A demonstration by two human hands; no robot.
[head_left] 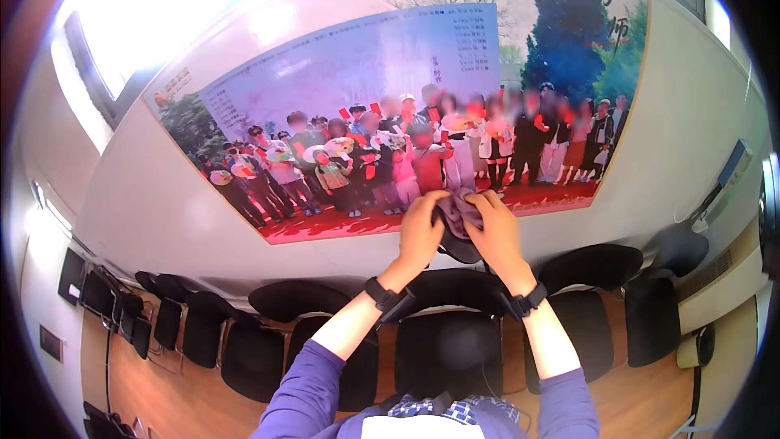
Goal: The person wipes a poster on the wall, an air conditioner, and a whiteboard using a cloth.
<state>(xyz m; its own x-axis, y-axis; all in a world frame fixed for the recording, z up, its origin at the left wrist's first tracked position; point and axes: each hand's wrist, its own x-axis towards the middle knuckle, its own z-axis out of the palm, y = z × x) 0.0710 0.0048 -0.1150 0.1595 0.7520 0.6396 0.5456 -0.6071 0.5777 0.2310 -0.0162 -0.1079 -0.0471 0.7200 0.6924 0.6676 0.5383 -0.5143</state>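
- We see the left hand (419, 228) closed on one side of a crumpled purplish cloth (460, 210), its fingers bent around the edge.
- We find the right hand (497, 228) gripping the other side of that cloth, so it sits bunched between the two.
- The cloth is in front of the lower edge of a large poster (349, 65); we cannot tell whether it touches it.
- Just below the cloth we make out a dark rounded shape (460, 250), too unclear for us to name.
- The poster, on a pale wall (146, 195), shows us a crowd standing on red ground.
- Both wrists carry black bands (380, 294), and we see purple sleeves (305, 394) pushed up the forearms.
- Beneath the arms we see black chairs (447, 349) lined along the wall, over a wood-coloured floor (195, 406).
- At upper left we have a bright window (97, 57).
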